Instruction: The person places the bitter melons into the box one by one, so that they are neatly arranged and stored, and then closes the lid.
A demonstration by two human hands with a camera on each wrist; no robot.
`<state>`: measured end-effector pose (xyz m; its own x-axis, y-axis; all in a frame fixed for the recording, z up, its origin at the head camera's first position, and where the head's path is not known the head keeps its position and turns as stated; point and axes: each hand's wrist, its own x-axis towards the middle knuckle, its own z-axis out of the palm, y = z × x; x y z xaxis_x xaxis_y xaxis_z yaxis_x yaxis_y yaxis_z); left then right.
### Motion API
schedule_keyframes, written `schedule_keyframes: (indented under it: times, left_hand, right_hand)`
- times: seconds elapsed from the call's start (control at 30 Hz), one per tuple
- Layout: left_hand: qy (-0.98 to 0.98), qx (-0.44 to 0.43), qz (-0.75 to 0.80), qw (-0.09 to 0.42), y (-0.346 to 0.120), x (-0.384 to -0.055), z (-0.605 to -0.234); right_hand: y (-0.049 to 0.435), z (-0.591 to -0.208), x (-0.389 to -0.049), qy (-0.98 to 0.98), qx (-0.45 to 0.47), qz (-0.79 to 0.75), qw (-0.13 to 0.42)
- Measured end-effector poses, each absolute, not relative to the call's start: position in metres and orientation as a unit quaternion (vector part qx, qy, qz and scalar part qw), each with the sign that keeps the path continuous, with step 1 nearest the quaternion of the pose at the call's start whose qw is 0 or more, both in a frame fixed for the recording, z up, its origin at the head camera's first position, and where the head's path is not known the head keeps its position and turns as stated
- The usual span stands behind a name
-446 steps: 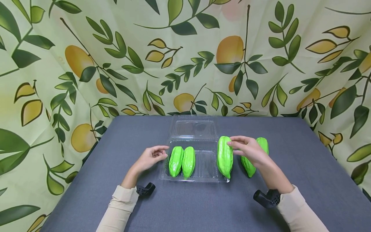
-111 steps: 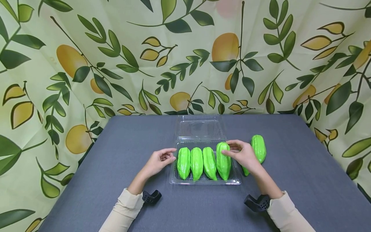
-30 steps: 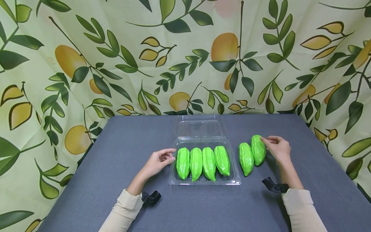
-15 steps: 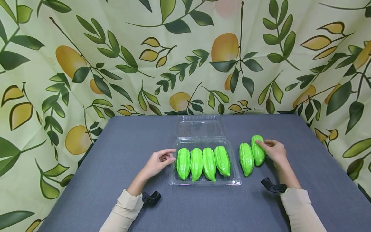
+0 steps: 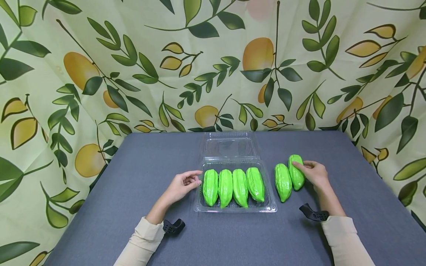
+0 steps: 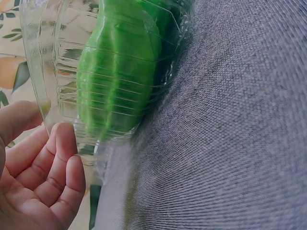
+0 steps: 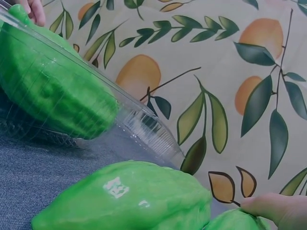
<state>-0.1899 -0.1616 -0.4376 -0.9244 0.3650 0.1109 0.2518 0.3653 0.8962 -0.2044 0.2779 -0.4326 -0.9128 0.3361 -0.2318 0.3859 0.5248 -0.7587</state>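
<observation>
A clear plastic clamshell container (image 5: 235, 209) lies open on the table, with several glossy, ridged green bitter melons (image 5: 225, 188) side by side in its base. At its left rim is my left hand (image 5: 181, 186); in the left wrist view its fingers (image 6: 65, 139) pinch the clear edge. Right of the container, two more bitter melons lie together on the cloth. My right hand (image 5: 316, 173) holds the farther bitter melon (image 5: 297, 181), thumb over its top; the other fingers are mostly hidden. The nearer bitter melon (image 5: 283, 183) lies just left of it, untouched.
The container's lid (image 5: 229, 146) is folded back flat, away from me. Grey cloth covers the table (image 5: 159, 155). A curtain (image 5: 213, 66) printed with leaves and fruit hangs behind the table's far edge and along both sides.
My right hand let go of the last bitter melon placed in the container and moved right to the farther one, its thumb now over it. My left hand stays at the rim.
</observation>
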Motion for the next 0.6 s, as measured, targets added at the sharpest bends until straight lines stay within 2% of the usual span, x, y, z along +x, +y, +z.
schedule_keyframes:
  times: [0.6]
  left_hand:
    - [0.823, 0.191, 0.533, 0.050, -0.161, -0.188, -0.436]
  right_hand:
    - [0.278, -0.414, -0.202, 0.864, 0.205, -0.459, 0.009]
